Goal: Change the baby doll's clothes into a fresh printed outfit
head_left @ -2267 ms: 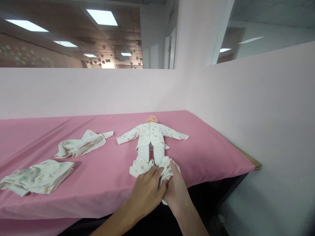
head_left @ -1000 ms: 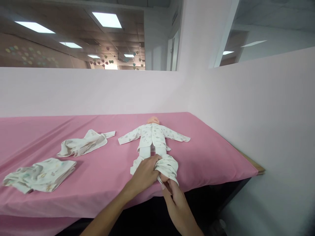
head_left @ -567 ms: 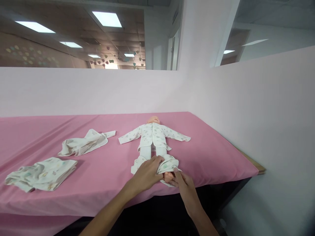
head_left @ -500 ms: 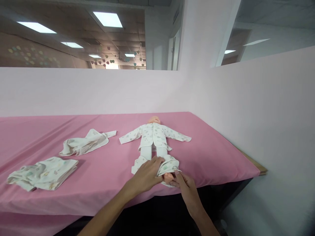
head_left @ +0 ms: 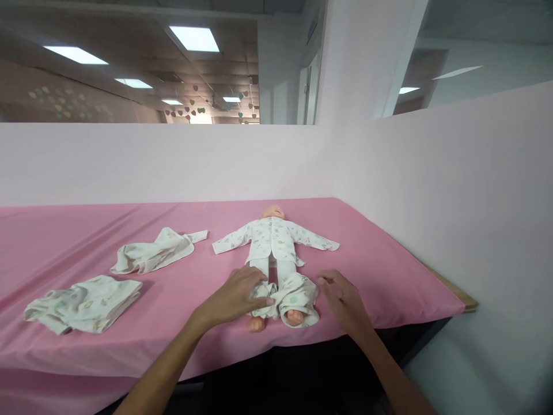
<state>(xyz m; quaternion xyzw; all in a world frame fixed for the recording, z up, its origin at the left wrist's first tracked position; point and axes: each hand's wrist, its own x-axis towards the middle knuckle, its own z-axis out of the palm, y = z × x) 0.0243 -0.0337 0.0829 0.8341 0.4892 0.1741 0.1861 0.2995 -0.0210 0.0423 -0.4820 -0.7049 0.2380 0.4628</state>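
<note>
A baby doll lies on its back in a white printed jacket [head_left: 273,235], arms spread. White printed trousers [head_left: 298,293] are bunched around its lower legs, and both bare feet [head_left: 294,317] show at the cuffs. My left hand [head_left: 237,295] is at the trouser leg on the left, thumb and fingers apart around the cloth; the fingertips are partly hidden against it. To the right of the trousers, my right hand [head_left: 344,297] hovers with loosely bent fingers and nothing in them.
Another white garment [head_left: 158,252] lies crumpled to the left, and a folded printed one [head_left: 86,304] is nearer the front. The pink cloth [head_left: 371,259] covers the table up to its front edge. White walls [head_left: 173,161] stand behind and at the right.
My right hand has let go of the trouser cuff and moved off to the right. The left hand has shifted left to the other trouser leg. Both feet now show.
</note>
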